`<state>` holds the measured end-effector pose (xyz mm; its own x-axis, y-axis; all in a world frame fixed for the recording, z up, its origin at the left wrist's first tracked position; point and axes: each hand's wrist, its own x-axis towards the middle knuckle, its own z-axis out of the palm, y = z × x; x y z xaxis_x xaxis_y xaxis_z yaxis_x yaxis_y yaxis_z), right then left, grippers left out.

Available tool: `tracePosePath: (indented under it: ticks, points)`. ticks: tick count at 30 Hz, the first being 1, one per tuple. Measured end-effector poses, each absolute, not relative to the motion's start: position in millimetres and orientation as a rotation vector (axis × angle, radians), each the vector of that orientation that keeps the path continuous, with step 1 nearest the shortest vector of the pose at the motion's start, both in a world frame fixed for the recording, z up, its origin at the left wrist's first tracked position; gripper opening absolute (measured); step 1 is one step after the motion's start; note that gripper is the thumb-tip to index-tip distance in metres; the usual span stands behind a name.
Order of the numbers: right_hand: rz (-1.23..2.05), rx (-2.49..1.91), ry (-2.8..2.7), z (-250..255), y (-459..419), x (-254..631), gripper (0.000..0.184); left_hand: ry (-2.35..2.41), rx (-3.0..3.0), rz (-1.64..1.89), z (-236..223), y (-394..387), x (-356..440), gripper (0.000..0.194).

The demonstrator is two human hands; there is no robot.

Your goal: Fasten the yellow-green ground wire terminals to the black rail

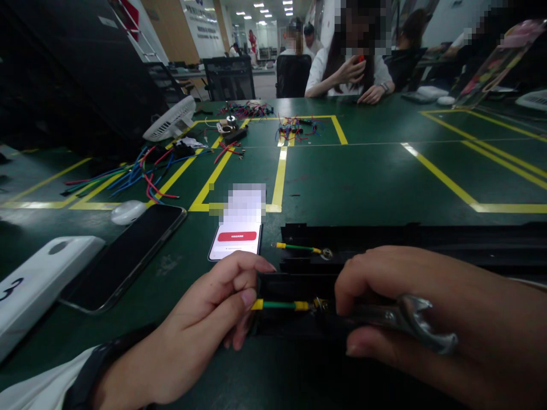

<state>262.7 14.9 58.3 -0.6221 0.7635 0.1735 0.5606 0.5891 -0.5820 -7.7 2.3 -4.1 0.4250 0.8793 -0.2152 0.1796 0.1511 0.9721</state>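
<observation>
My left hand (pixel 205 319) pinches the yellow left end of a short green wire (pixel 280 305) between thumb and index finger. The wire lies along a near black channel (pixel 294 327), and its right end meets a metal fastener (pixel 317 306). My right hand (pixel 410 290) is closed on a metal wrench (pixel 421 322). The wrench's open jaw points right, while its other end lies by the fastener, partly hidden by my fingers. Just behind, a second black channel (pixel 427 233) carries another short green wire (pixel 299 248) with yellow ends, fixed at a round metal fastener (pixel 327 254).
A lit phone (pixel 237 245) lies beyond my left hand. To the left are a dark phone (pixel 128 256), a white box (pixel 47 285), a white earbud case (pixel 128 212) and a cable bundle (pixel 145 171). Across the green table sits a person (pixel 350 74).
</observation>
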Motion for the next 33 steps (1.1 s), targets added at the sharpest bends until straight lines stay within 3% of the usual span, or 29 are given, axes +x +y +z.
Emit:
tracePosePath:
  ticks: [3, 10, 16, 23, 28, 33]
  points:
    - [0.703, -1.163, -2.423, 62.0, 13.2, 259.6, 0.027, 1.057, 1.337, 0.673, -4.1, 2.1, -7.9, 0.023]
    - [0.679, -1.269, -2.404, 61.3, 13.4, 248.6, 0.006, 1.045, 1.340, 0.685, -6.1, 1.4, -7.8, 0.024]
    - [0.633, -1.312, -2.337, 61.6, 16.2, 235.1, 0.015, 1.026, 1.349, 0.685, -6.3, 2.0, -8.4, 0.023]
    - [0.693, -1.295, -2.397, 62.7, 13.3, 250.5, 0.004, 1.018, 1.356, 0.691, -5.8, 2.0, -7.7, 0.022]
    - [0.739, -1.002, -2.433, 52.1, 15.0, 262.9, 0.015, 1.030, 1.377, 0.680, -4.0, 0.5, -8.0, 0.022]
    - [0.791, -1.041, -2.415, 49.4, 17.6, 264.7, 0.014, 1.025, 1.367, 0.681, -3.9, 1.3, -7.0, 0.022]
